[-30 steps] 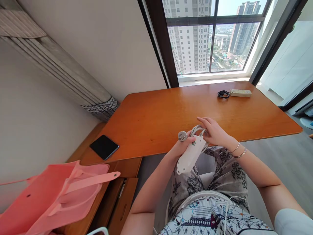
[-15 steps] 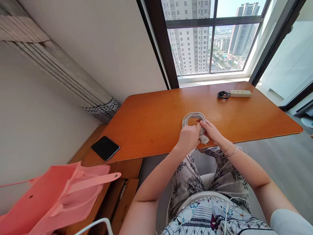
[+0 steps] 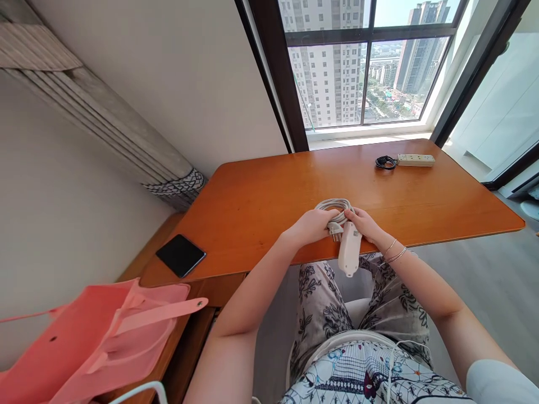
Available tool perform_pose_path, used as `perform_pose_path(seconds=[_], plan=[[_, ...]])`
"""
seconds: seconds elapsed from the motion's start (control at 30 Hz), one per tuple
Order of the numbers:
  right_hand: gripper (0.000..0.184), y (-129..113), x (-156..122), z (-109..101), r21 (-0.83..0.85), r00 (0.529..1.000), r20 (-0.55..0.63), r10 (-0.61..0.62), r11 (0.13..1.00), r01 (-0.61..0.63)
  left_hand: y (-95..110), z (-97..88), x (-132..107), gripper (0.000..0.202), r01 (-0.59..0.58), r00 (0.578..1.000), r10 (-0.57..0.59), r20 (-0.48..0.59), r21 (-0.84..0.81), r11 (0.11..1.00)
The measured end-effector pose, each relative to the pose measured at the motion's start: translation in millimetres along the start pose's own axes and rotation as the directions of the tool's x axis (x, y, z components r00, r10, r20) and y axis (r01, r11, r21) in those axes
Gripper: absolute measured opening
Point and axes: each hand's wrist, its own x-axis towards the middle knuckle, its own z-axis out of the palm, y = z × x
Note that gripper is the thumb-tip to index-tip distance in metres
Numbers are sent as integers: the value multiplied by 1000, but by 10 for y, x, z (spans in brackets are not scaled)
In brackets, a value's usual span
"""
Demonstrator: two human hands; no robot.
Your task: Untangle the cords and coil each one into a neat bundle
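At the near edge of the orange wooden table (image 3: pixel 261 207) I hold a white power strip (image 3: pixel 349 250) with its grey-white cord coiled (image 3: pixel 333 205) above it. My left hand (image 3: pixel 314 225) is closed on the coil and the plug (image 3: pixel 335 229). My right hand (image 3: pixel 364 224) is closed round the top of the strip, whose body hangs down past the table edge over my lap.
A second white power strip (image 3: pixel 415 160) with a black coiled cord (image 3: pixel 384 162) lies at the table's far right. A black phone (image 3: pixel 181 255) rests on a lower wooden cabinet at left. A pink bag (image 3: pixel 92 336) sits in the near left corner. A window runs behind the table.
The strip first stood out below my hands, then was hidden while the coil lay on the table. Now the strip hangs down from my right hand, with the coil gathered under both hands.
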Motion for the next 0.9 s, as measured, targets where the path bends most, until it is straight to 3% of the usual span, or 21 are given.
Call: perform_pose_path(seconds=[0.17, 0.33, 0.43, 0.53, 0.63, 0.77, 0.9], plan=[[66, -7, 130, -218, -341, 1000, -11, -13, 940, 8, -146, 80, 36, 12, 32, 999, -27, -31, 165, 986], [54, 28, 191, -318, -679, 976, -75, -202, 728, 98, -193, 289, 102, 17, -19, 989, 61, -134, 294, 956], [55, 9, 122, -294, -757, 912, -12, -410, 599, 260, -237, 342, 103, 19, -50, 985, 99, -140, 317, 947], [46, -78, 28, -213, -751, 815, 227, -533, 437, 495, -270, 349, 88, 18, -66, 980, 120, -159, 309, 949], [42, -172, -19, -102, -740, 802, 407, -438, 356, 570, -299, 374, 77, 19, -76, 967, 139, -215, 274, 959], [46, -232, -5, 9, -820, 861, 425, -280, 284, 497, -335, 459, 71, 18, -70, 966, 129, -226, 254, 965], [52, -263, 3, 53, -848, 887, 412, -209, 270, 457, -316, 506, 73, 17, -45, 975, 99, -201, 257, 965]])
